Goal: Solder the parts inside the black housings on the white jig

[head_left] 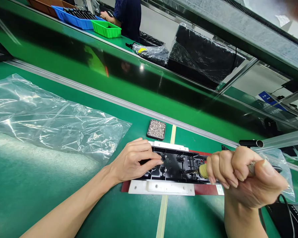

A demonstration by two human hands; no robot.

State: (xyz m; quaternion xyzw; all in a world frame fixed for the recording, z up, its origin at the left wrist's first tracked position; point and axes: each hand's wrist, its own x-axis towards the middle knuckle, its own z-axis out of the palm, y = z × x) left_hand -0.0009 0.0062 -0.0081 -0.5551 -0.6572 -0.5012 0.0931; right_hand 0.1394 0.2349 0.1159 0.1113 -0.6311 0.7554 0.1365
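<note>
A black plastic part lies in a fixture with white bars on a dark red base, on the green bench. My left hand rests on the part's left end, fingertips pinched at a screw point. My right hand is fisted around a powered screwdriver, whose yellowish tip points at the part's right side. A cable runs off from under that hand.
A small black tray of screws sits just behind the fixture. A large clear plastic bag lies at left. Beyond the conveyor, another person stands by blue and green bins. Bagged black parts sit at the back.
</note>
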